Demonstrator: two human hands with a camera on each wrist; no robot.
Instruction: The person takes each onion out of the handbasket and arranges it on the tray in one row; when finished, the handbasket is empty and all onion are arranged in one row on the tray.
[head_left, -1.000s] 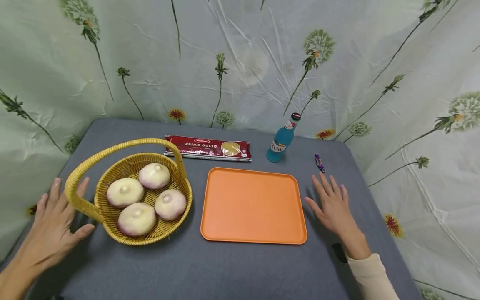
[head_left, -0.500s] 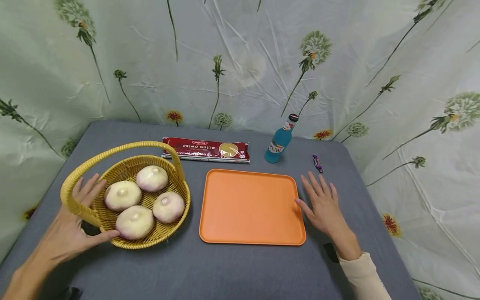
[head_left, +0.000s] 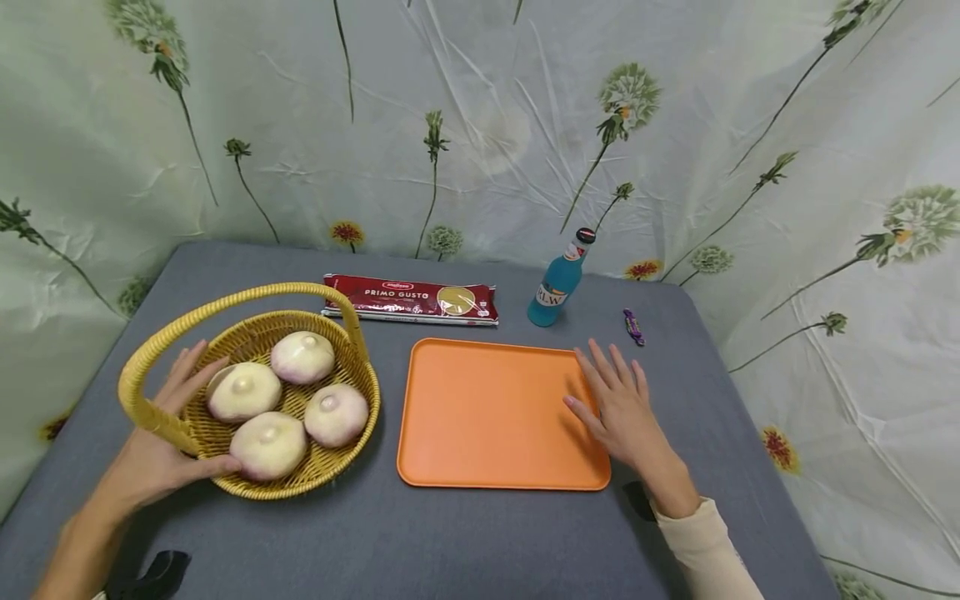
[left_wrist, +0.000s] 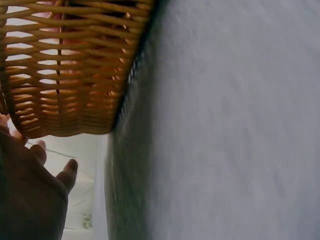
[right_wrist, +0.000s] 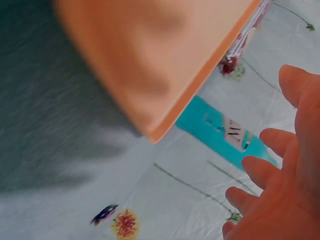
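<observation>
My left hand (head_left: 161, 437) is at the left side of a yellow wicker basket (head_left: 360, 433) with a tall handle. Its fingers reach across the rim beneath the handle, and the thumb lies by the front rim; firm contact cannot be told. Inside sit several pale, purple-tinged round vegetables (head_left: 272, 446), like onions or turnips. In the left wrist view, the basket's woven wall (left_wrist: 75, 65) is beside the hand (left_wrist: 32, 190). My right hand (head_left: 618, 408), fingers spread, hovers over the right edge of an orange tray (head_left: 487, 417) and holds nothing.
Behind the tray lies a red Primo Gusto packet (head_left: 412, 300). A blue bottle (head_left: 558, 283) stands right of it. A small purple-wrapped candy (head_left: 633, 327) lies beyond my right hand. A flower-patterned curtain (head_left: 300, 125) hangs behind the grey table (head_left: 412, 542).
My left hand has moved right from beside the basket, its fingers now over the rim. My right hand has moved left from beside the tray to above its edge.
</observation>
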